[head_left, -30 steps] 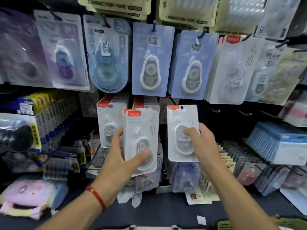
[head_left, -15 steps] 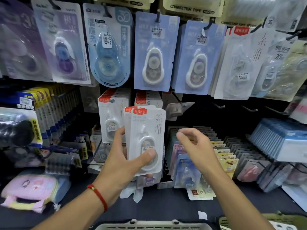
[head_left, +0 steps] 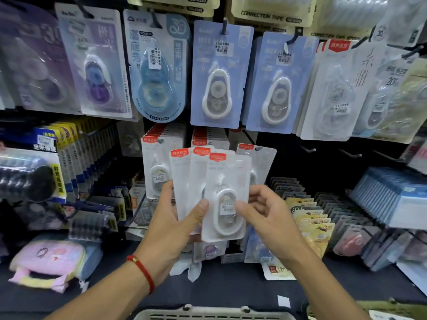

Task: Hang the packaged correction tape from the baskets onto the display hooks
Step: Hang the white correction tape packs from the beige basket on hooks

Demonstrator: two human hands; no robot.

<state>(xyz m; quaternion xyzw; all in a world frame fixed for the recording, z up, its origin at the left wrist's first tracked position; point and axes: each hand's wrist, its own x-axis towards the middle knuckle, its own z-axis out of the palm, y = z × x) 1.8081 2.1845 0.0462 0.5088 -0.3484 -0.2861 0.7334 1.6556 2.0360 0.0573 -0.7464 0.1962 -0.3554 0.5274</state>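
Against a stationery display wall (head_left: 323,158) of hanging carded packs, a fanned stack of correction tape packs (head_left: 203,181) is gripped by the left hand (head_left: 168,225), the front pack (head_left: 227,197) pinched by the right hand (head_left: 265,218), above the basket rim (head_left: 215,314).

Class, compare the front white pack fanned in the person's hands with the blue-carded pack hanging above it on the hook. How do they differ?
The front white pack has a white card with a red tab; the blue-carded pack has a pale blue card. The white pack is pinched by the left hand and right hand; the blue one hangs from a hook. The white pack tilts slightly; the blue one hangs nearly straight. Both show a white oval dispenser and a barcode sticker.
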